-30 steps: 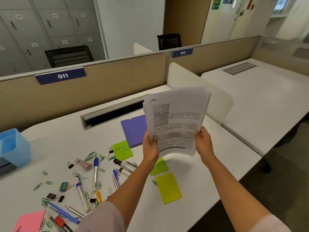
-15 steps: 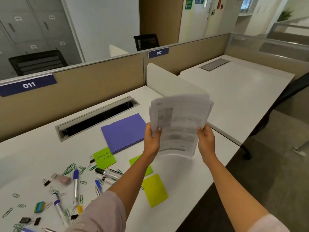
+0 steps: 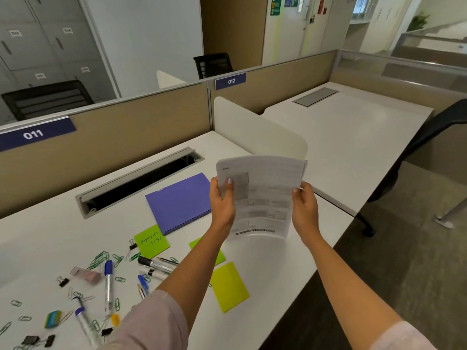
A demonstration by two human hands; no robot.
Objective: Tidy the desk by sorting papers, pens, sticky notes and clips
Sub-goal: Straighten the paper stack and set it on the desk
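Note:
A stack of printed papers (image 3: 265,195) is held upright above the right part of the white desk (image 3: 50,238). My left hand (image 3: 222,200) grips its left edge and my right hand (image 3: 304,203) grips its right edge. A purple spiral notebook (image 3: 179,203) lies flat just left of the papers. Green and yellow sticky notes (image 3: 151,241) (image 3: 228,286) lie below, one partly hidden by my left arm. Several markers and pens (image 3: 108,284) and green paper clips (image 3: 101,257) are scattered at the lower left, with black binder clips (image 3: 62,281) among them.
A cable slot (image 3: 139,183) runs along the back of the desk under the beige partition (image 3: 126,137). A white divider panel (image 3: 255,132) separates this desk from the neighbouring desk (image 3: 348,137). A dark chair (image 3: 429,137) stands at the right, floor beyond the desk edge.
The view has swung right and dropped a little. The paper stack has come lower toward the desk, still held by both hands; the blue box at the left has left the view.

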